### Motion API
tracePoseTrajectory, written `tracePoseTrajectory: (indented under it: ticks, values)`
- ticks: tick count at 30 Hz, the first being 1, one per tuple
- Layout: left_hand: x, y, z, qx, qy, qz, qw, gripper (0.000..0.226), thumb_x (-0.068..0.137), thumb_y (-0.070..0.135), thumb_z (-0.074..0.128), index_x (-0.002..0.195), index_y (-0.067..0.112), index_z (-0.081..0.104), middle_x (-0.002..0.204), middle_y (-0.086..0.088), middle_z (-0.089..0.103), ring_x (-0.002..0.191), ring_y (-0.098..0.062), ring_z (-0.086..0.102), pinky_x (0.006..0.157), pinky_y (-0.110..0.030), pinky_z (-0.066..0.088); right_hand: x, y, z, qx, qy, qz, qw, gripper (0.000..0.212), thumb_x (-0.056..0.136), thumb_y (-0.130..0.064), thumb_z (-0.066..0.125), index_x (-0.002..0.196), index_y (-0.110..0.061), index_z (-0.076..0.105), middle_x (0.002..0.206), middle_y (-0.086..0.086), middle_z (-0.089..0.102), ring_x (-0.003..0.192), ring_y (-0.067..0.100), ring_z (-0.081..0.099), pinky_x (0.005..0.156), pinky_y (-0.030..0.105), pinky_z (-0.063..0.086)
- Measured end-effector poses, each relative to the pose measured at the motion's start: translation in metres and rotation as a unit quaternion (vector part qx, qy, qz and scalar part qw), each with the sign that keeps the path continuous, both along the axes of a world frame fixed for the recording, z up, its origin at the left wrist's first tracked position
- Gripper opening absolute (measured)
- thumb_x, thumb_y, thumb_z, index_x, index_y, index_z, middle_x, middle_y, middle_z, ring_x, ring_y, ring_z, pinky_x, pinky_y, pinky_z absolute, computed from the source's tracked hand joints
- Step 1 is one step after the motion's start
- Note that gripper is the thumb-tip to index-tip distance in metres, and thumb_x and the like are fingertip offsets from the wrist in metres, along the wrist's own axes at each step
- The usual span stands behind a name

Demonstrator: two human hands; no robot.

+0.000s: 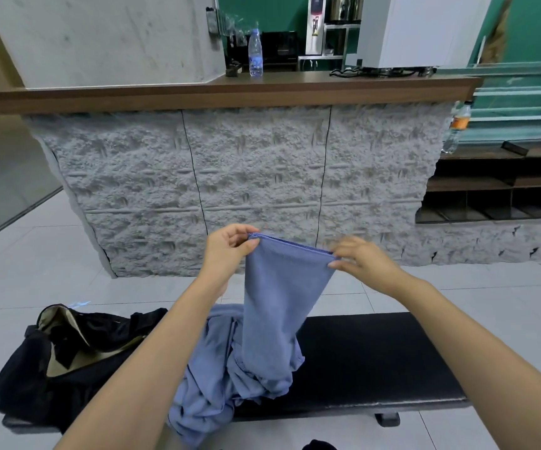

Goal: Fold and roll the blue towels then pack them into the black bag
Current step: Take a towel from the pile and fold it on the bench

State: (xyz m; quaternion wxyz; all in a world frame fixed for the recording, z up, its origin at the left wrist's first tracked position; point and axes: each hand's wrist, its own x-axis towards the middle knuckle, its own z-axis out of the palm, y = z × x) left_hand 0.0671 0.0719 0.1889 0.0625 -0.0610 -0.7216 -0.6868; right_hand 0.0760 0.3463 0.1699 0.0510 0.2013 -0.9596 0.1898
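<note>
Pale tiled floor and a rough stone-faced counter (230,177) behind, long black bench (392,362) across the foreground. At the bench's left end, black bag (35,378), mouth gaping, tan lining showing, no towel visible inside. Just right of it, heap of blue towels (207,384), crumpled and spilling over the near edge. Above the heap, left hand (227,248) pinching one top corner of a single towel (279,303) between thumb and curled fingers; right hand (363,258), slightly blurred, pinching the other top corner likewise. Towel hanging narrow, seemingly doubled, lower end down in the heap. Judged an early fold, rolling and packing not yet begun. Best done by keeping the top edge level and taut, matching the layered edges at each corner, lifting the tail clear of the heap, then laying it flat on the stretch of bench to the right for rolling.
</note>
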Motion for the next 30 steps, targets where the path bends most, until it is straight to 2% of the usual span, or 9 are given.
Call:
tracePoseTrajectory:
  ticks: [2,6,9,13,18,20,22,25,30]
  values:
    - [-0.001,0.003,-0.001,0.015,0.0,0.025,1.0,0.022,0.083,-0.005,0.065,0.084,0.017,0.067,0.078,0.002,0.068,0.078,-0.009,0.061,0.069,-0.012,0.05,0.001,-0.001,0.016,-0.037,0.033,-0.014,0.999,0.022,0.091,-0.034,0.057,0.093,-0.016,0.07,0.093,-0.009,0.062,0.096,0.012,0.048,0.091,0.037,0.042]
    - [-0.009,0.023,0.0,0.023,0.011,0.054,0.998,0.018,0.082,-0.005,0.066,0.087,0.012,0.067,0.076,0.001,0.065,0.072,-0.008,0.06,0.068,-0.015,0.05,0.0,0.008,0.032,-0.067,0.169,-0.074,0.981,0.013,0.085,-0.03,0.067,0.091,-0.02,0.074,0.092,-0.006,0.068,0.093,0.019,0.056,0.075,0.032,0.044]
    - [-0.013,0.044,-0.022,-0.035,-0.037,0.033,0.998,0.017,0.08,-0.006,0.068,0.082,0.011,0.067,0.07,0.0,0.062,0.067,-0.011,0.057,0.065,-0.02,0.046,0.003,0.033,0.013,0.059,0.049,-0.119,0.99,0.019,0.087,-0.038,0.063,0.097,-0.026,0.074,0.1,-0.002,0.069,0.095,0.017,0.055,0.071,0.031,0.044]
    - [-0.012,0.067,-0.036,-0.047,-0.047,0.0,0.998,0.013,0.081,-0.004,0.068,0.091,0.004,0.068,0.07,0.002,0.061,0.061,-0.004,0.056,0.055,-0.01,0.045,0.015,0.064,0.005,-0.07,-0.001,-0.15,0.986,0.01,0.082,-0.033,0.071,0.087,-0.026,0.075,0.086,-0.008,0.068,0.086,0.012,0.056,0.077,0.04,0.05]
    - [-0.017,0.089,-0.045,-0.07,-0.067,-0.068,0.993,0.012,0.082,0.001,0.069,0.094,0.003,0.068,0.072,0.0,0.064,0.056,0.002,0.058,0.055,-0.01,0.046,0.031,0.094,0.006,-0.22,-0.069,-0.122,0.965,0.012,0.081,-0.01,0.072,0.091,-0.015,0.07,0.073,-0.009,0.064,0.063,-0.006,0.054,0.067,0.015,0.04]
    - [-0.024,0.1,-0.055,-0.074,-0.083,-0.08,0.991,0.011,0.082,0.002,0.07,0.092,0.003,0.068,0.072,0.0,0.065,0.06,-0.003,0.06,0.06,-0.011,0.048,0.026,0.108,0.002,-0.248,-0.112,-0.13,0.953,0.024,0.082,-0.009,0.071,0.103,-0.017,0.065,0.065,-0.009,0.059,0.065,-0.006,0.056,0.071,0.012,0.04]
    - [-0.032,0.115,-0.069,-0.079,-0.105,-0.078,0.988,0.009,0.082,0.001,0.069,0.09,0.002,0.068,0.073,0.0,0.065,0.065,-0.009,0.06,0.062,-0.014,0.049,0.013,0.118,-0.012,-0.21,-0.148,-0.163,0.953,0.029,0.082,-0.008,0.072,0.109,-0.012,0.064,0.079,-0.003,0.061,0.082,0.003,0.06,0.073,0.014,0.044]
    - [-0.047,0.141,-0.096,-0.099,-0.122,-0.049,0.986,0.009,0.082,0.0,0.069,0.091,-0.001,0.069,0.079,-0.003,0.066,0.069,-0.01,0.058,0.063,-0.015,0.048,-0.014,0.133,-0.047,-0.119,-0.124,-0.23,0.958,0.014,0.079,-0.014,0.074,0.093,-0.017,0.071,0.093,0.005,0.071,0.093,0.022,0.065,0.083,0.038,0.052]
    - [-0.083,0.184,-0.099,-0.09,-0.019,0.003,0.996,0.013,0.081,-0.002,0.068,0.092,0.002,0.072,0.085,-0.005,0.067,0.059,0.009,0.057,0.065,-0.014,0.046,-0.041,0.158,-0.055,-0.143,0.057,-0.321,0.934,0.007,0.084,-0.027,0.068,0.091,-0.027,0.069,0.092,-0.002,0.061,0.086,0.013,0.051,0.068,0.029,0.037]
